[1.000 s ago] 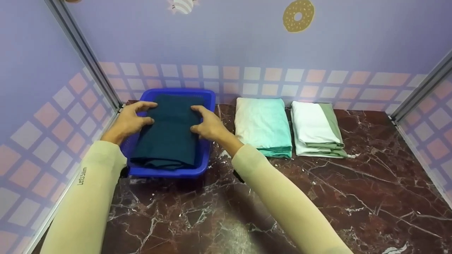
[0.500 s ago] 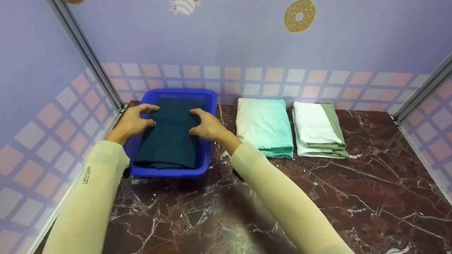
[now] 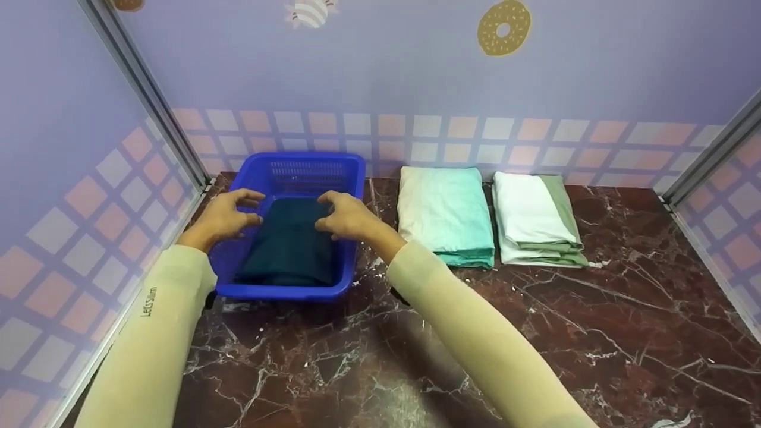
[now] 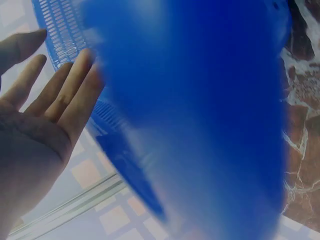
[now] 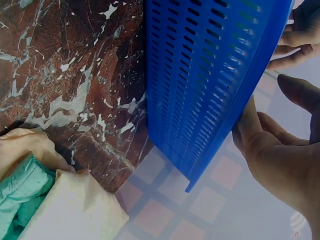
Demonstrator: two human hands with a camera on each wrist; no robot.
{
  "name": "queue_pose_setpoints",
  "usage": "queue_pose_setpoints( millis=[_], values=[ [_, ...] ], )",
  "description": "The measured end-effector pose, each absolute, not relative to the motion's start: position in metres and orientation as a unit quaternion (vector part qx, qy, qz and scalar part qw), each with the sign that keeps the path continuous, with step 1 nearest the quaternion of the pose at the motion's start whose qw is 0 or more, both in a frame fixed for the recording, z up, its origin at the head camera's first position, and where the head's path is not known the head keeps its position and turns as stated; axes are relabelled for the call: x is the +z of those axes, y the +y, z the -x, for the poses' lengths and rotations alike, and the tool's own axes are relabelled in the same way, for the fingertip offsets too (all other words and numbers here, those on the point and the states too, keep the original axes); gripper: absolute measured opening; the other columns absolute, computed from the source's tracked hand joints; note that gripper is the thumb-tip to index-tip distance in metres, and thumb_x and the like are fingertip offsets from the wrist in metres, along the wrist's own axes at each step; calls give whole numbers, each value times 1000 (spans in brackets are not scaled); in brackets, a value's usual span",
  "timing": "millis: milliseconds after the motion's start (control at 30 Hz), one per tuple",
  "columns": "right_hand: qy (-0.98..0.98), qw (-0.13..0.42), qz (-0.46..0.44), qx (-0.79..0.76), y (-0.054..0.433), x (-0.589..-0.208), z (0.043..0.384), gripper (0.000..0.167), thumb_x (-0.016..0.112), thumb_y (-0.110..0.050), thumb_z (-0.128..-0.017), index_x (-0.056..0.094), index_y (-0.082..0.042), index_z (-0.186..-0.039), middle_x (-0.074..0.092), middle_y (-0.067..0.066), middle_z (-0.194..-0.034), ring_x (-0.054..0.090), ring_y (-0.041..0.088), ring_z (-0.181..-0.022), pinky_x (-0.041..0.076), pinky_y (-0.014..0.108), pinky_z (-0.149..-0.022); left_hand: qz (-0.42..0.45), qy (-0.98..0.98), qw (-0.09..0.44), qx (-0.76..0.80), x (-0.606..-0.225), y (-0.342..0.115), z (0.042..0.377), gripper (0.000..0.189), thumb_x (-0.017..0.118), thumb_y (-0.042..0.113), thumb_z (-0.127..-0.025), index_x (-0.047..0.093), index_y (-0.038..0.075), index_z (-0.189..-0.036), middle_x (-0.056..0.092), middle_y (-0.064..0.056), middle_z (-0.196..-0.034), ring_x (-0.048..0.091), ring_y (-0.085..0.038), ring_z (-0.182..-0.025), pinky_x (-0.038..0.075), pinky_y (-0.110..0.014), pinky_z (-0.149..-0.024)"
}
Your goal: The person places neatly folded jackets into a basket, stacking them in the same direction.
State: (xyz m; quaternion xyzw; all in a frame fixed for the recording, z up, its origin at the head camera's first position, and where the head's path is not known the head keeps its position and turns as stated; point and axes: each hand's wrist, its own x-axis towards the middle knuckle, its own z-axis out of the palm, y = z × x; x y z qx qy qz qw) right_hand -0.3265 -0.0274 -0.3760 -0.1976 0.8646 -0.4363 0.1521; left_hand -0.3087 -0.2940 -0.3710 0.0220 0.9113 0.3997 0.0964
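A dark teal folded cloth [image 3: 290,249] lies inside a blue plastic basket [image 3: 279,292] at the left of the head view. Over the basket's left side is my left hand [image 3: 229,217], fingers and thumb spread apart with nothing between them. My right hand [image 3: 351,220] hovers over the right side, its thumb and fingers parted and overlapping the cloth's edge in this view. In the left wrist view, the left hand's fingers are fairly straight beside a blurred blue wall. The right wrist view puts the right hand [image 5: 280,155] at the rim of the slotted basket wall [image 5: 200,75].
To the right of the basket, a folded white-to-turquoise cloth [image 3: 446,214] lies on the dark red marbled table [image 3: 535,345]. Beside it is a folded white and green cloth [image 3: 535,217]. Patterned panels [image 3: 404,71] stand behind and on both sides.
The dark teal cloth has gone down into the basket, exposing the far slotted wall. Both hands have let go of its sides and shifted slightly nearer to me.
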Motion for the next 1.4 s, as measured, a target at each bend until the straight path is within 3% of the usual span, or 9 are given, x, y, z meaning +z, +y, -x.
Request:
queue_pose_setpoints(
  millis=[200, 400, 567, 767, 1100, 1400],
  values=[
    [851, 162, 208, -454, -25, -377, 326, 53, 72, -5, -98, 55, 2, -148, 58, 31, -140, 74, 34, -100, 62, 27, -73, -30, 915, 90, 392, -371, -289, 309, 54, 65, 6, -103, 48, -3, -154, 48, -30, -155, 63, -40, -115, 61, -38, -79],
    [833, 173, 218, -478, -20, -378, 324, 53, 71, -5, -99, 54, 4, -148, 56, 34, -142, 73, 42, -103, 63, 37, -82, -38, 916, 87, 390, -370, -283, 307, 54, 66, 7, -102, 49, -2, -153, 49, -31, -154, 63, -41, -117, 59, -34, -76],
    [807, 183, 227, -514, -14, -379, 323, 53, 70, -4, -100, 53, 5, -149, 55, 35, -142, 69, 48, -111, 62, 44, -89, -37, 910, 79, 405, -370, -277, 302, 53, 65, 10, -104, 50, 1, -154, 50, -28, -154, 64, -41, -118, 60, -41, -83],
    [782, 177, 220, -555, 0, -380, 322, 53, 69, -4, -101, 52, 3, -150, 54, 33, -143, 69, 46, -113, 62, 35, -85, -40, 900, 69, 429, -368, -267, 296, 53, 64, 12, -106, 49, 4, -156, 48, -26, -157, 63, -41, -123, 60, -46, -90],
    [783, 118, 218, -570, 29, -380, 321, 53, 71, -8, -101, 54, -1, -151, 61, 22, -138, 71, 32, -109, 63, 38, -80, -65, 877, 42, 475, -364, -242, 290, 55, 66, 15, -105, 50, 6, -157, 50, -22, -156, 61, -41, -126, 56, -57, -97],
    [761, 78, 205, -611, 59, -386, 314, 52, 71, -5, -99, 57, -1, -148, 64, 21, -135, 71, 36, -108, 63, 37, -78, -84, 844, 8, 529, -365, -209, 284, 54, 69, 14, -104, 54, 7, -154, 56, -17, -151, 65, -38, -119, 57, -55, -96]
  ],
)
